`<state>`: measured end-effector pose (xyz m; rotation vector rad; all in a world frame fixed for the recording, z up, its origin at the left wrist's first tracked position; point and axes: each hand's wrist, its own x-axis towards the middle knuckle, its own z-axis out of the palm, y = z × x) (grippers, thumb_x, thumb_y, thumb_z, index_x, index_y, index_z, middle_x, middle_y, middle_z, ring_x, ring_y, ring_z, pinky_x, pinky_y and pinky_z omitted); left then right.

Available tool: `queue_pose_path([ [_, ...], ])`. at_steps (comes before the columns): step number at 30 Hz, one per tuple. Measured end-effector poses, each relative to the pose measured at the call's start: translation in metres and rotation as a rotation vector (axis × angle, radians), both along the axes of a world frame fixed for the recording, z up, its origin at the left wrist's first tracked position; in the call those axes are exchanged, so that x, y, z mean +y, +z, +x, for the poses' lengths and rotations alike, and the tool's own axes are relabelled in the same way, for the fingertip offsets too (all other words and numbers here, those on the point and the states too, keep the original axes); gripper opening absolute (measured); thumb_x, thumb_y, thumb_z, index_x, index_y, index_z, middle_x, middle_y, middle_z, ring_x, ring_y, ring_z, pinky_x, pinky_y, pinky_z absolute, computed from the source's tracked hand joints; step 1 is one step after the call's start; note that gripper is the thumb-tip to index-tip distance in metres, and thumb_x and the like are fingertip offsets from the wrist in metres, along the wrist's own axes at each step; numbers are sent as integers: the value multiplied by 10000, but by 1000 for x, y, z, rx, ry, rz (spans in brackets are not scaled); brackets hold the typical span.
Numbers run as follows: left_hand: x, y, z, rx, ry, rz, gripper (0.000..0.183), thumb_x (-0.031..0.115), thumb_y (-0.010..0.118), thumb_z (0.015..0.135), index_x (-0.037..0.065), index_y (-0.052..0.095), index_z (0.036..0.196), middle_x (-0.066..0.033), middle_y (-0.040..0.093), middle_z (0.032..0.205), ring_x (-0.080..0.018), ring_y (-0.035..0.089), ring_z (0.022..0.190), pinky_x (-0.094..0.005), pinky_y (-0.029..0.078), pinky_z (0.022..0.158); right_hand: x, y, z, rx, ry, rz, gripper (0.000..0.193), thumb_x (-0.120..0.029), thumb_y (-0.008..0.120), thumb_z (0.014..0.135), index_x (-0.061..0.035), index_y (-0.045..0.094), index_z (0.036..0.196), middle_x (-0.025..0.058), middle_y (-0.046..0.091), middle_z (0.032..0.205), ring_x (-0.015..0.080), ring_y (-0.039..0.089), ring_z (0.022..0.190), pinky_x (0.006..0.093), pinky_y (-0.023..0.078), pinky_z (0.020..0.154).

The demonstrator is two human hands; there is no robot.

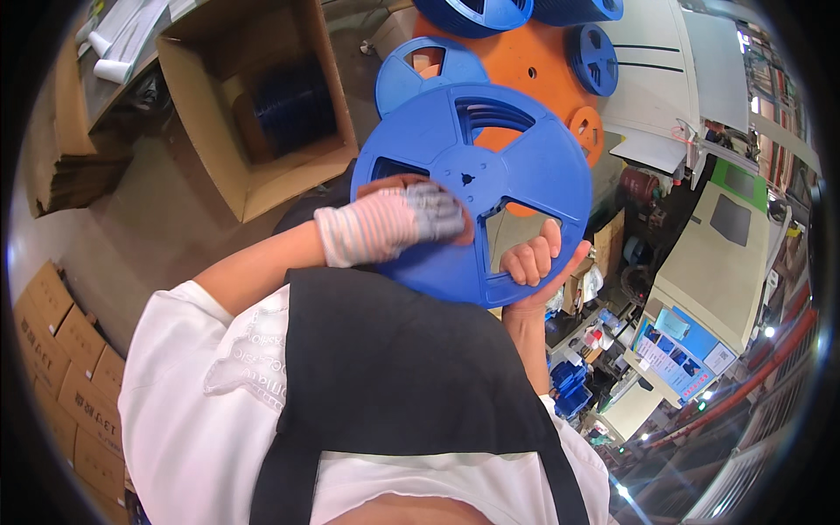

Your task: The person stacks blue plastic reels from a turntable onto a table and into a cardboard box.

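A large blue plastic reel (477,171) with wide cut-outs is held up in front of my chest. My right hand (535,260) is bare; its fingers hook through a cut-out and close around the lower right rim. My left hand (394,220), in a striped grey-and-pink knit glove, presses flat against the lower left face of the reel. Under its fingers shows the edge of a reddish-brown piece (467,231), perhaps a cloth; most of it is hidden. Through the upper cut-out, further blue layers appear behind the front face.
Beyond the reel, an orange surface (547,74) bears several blue reels (595,59) and a small orange reel (585,131). An open cardboard box (203,144) with dark blue discs stands at left. Stacked cartons (77,385) are lower left; a beige-and-green machine (713,254) is at right.
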<state>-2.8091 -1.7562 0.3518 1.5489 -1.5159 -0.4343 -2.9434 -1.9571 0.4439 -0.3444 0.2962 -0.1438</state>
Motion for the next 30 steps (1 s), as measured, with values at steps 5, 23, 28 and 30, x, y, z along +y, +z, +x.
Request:
queue_pose_path([
  [5,-46,-21,41,707,467,0,274,128,602,879,72,598,1147,-110,642,1054,-263,628,973,-353,498,877,8,7,8,-10,31,-41,479,-581,464,932,-139,362,777,-37,334,472,62,298,363,220,245,388],
  [23,-71,48,19,121,280,-207,444,-17,518,774,39,552,1213,-195,578,1193,-354,530,1167,-410,408,1020,2,8,20,-41,137,-38,528,-665,403,913,-152,357,800,-36,322,498,85,311,384,236,228,402],
  [28,-53,2,31,143,352,-99,490,-9,584,712,31,545,1199,-193,556,1221,-359,524,1169,-391,411,1022,-1,4,13,-22,121,-74,526,-663,399,915,-151,364,801,-36,322,495,84,313,387,241,225,400],
  [30,-25,-60,25,168,440,99,567,96,683,726,29,507,1261,-231,536,1247,-374,515,1183,-392,436,992,-1,5,8,6,61,-56,514,-644,405,924,-148,361,795,-33,320,493,86,305,391,246,228,403],
])
